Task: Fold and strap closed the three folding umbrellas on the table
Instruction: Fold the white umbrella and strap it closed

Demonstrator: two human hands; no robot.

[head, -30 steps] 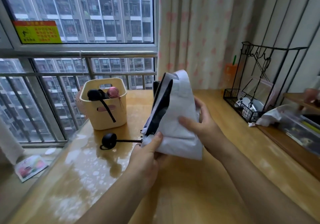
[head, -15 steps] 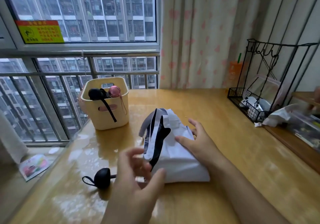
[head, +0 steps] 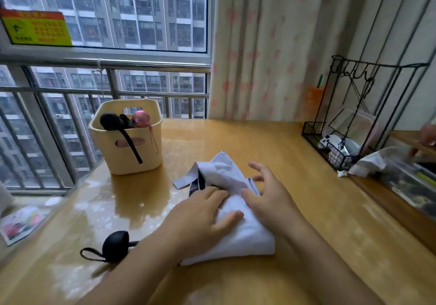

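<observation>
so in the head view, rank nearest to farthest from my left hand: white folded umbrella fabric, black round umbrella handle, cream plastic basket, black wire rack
1. white folded umbrella fabric, under the left hand.
2. black round umbrella handle, near left.
3. cream plastic basket, back left.
4. black wire rack, far right.

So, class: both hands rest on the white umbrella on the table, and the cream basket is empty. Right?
No: the head view shows the cream basket holding a black handle and a pink handle. The rest stands.
</observation>
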